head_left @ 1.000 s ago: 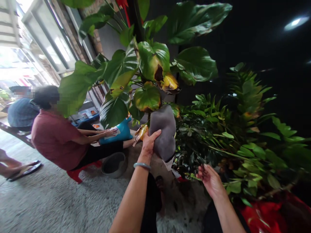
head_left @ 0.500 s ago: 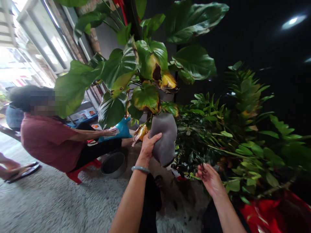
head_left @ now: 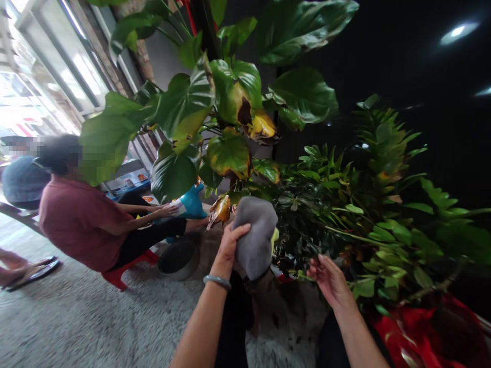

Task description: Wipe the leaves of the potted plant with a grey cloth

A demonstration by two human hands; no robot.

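My left hand (head_left: 229, 245), with a bangle at its wrist, grips a grey cloth (head_left: 256, 232), thumb lying across the front. Its other fingers are hidden behind the cloth. A yellow-green bit shows along the cloth's right edge; I cannot tell what it belongs to. Just left of the cloth hangs a browned, curled yellow leaf (head_left: 220, 210). My right hand (head_left: 328, 278) is beside dark green foliage (head_left: 303, 245), its fingers curled and pressed together. Whatever they may hold is too small to make out. Large green leaves (head_left: 230, 153) with yellow and brown patches hang above both hands.
To the left a person in a dull red shirt (head_left: 82, 220) sits on a red stool (head_left: 115, 276), a hand on a blue bag (head_left: 194, 202). A dark basin (head_left: 178, 258) stands on the concrete floor (head_left: 115, 327). Red material (head_left: 418, 332) lies at lower right.
My left hand has lowered the grey cloth a little, and a yellow-green bit now shows at its edge. The right hand has barely moved. The seated person's head has turned or shifted.
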